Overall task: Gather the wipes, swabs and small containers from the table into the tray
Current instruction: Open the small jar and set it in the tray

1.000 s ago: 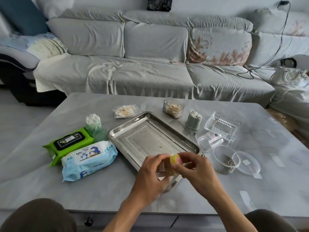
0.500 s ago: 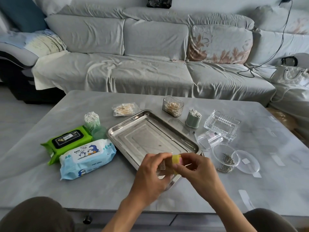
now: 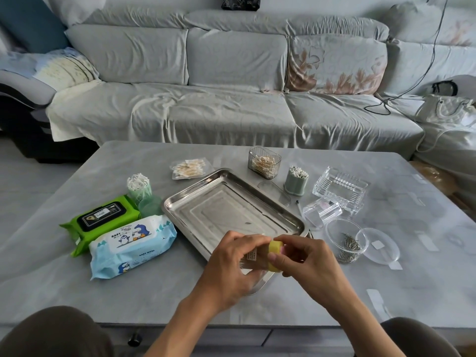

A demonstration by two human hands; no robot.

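Left hand [image 3: 231, 264] clamps the small container [image 3: 257, 256]; right hand [image 3: 306, 261] pinches its yellow cap [image 3: 276, 247], probably twisting. Seat the cap squarely before lowering it into the tray [image 3: 206, 202] at twelve o'clock.

place: home living room | evidence: long grey fabric-covered sofa [image 3: 219, 99] with floral cushion [image 3: 337, 65] behind grey marble-look coffee table [image 3: 77, 279] | white quilted handbag [image 3: 448, 109] at sofa's right end

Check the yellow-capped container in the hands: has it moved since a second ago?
No. The yellow-capped container stays over the near corner of the tray, held by the left hand and right hand.
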